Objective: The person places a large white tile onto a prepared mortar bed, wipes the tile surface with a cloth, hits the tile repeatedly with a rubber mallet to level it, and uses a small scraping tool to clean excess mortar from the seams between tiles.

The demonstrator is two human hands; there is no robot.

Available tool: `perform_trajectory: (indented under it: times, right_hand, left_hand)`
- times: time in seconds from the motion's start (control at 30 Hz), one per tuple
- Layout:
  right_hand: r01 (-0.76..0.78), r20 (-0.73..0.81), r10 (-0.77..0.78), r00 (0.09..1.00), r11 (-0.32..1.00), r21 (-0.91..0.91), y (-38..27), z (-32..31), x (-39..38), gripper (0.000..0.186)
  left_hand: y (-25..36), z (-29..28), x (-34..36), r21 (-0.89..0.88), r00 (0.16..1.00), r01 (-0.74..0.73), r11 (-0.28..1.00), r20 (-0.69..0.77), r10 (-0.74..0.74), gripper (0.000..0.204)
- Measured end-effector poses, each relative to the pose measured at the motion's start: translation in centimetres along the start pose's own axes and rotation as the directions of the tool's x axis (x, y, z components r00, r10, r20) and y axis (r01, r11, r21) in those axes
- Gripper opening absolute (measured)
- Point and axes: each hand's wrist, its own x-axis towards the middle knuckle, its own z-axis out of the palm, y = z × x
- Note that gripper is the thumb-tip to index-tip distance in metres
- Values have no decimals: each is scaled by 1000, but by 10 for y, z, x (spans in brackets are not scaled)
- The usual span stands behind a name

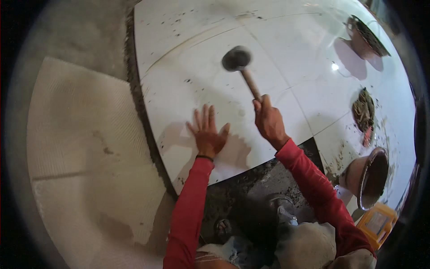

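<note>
My left hand (209, 136) is spread over a large white floor tile (179, 107), fingers apart and holding nothing; it looks to be at or just above the surface. My right hand (270, 120) is wrapped round the wooden handle of a mallet (237, 59) with a dark head. The mallet head is slightly blurred and points away from me, above the white tiles. Whether it touches the tile I cannot tell. Dark specks of mortar lie scattered on the tile.
Dark wet mortar (264, 179) lies before my feet. Ridged-back tiles (80, 130) lie at the left on the concrete floor (89, 31). At the right are a basin (365, 40), a dirty rag (363, 110), a bucket (367, 179) and a yellow jerrycan (378, 224).
</note>
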Motion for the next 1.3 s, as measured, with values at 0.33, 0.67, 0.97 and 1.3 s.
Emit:
perform_trajectory:
  times: [0.33, 0.67, 0.97, 1.3]
  right_hand:
    - [98, 164, -59, 985, 965, -243, 19, 21, 22, 24]
    - [154, 104, -152, 983, 988, -6, -24, 36, 35, 23]
    - [87, 61, -92, 994, 992, 88, -57, 61, 63, 25]
    - [301, 157, -294, 943, 953, -24, -35, 121, 108, 28]
  left_hand:
    - [2, -4, 8, -73, 997, -35, 997, -77, 29, 88]
    - [-43, 7, 13, -175, 992, -35, 984, -123, 14, 87]
    - [-45, 4, 12, -114, 971, 119, 986, -195, -139, 93]
    - [-77, 2, 46, -139, 964, 129, 982, -216, -158, 97]
